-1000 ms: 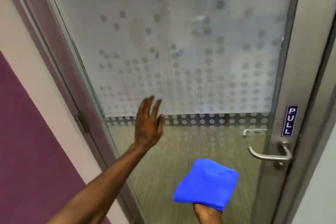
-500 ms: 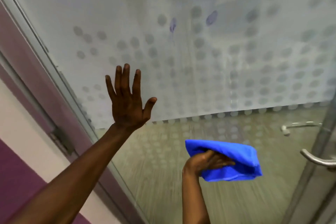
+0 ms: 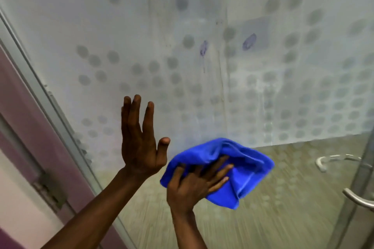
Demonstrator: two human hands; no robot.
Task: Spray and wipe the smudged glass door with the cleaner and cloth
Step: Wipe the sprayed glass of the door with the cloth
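Blue cloth (image 3: pixel 238 170) has moved up and left, now pressed on the glass door (image 3: pixel 253 91) at 5 o'clock of the left hand (image 3: pixel 139 143). Right hand (image 3: pixel 194 184) flattens fingers over it; left spread, probably bracing the glass. Wiping starts; purple smudges (image 3: pixel 249 41) sit at 12 o'clock, untouched.

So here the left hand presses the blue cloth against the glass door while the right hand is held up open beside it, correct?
Not quite: the hands are swapped. In the head view the right hand presses the blue cloth against the glass door, fingers spread over it, while the left hand is held up open beside it, holding nothing.
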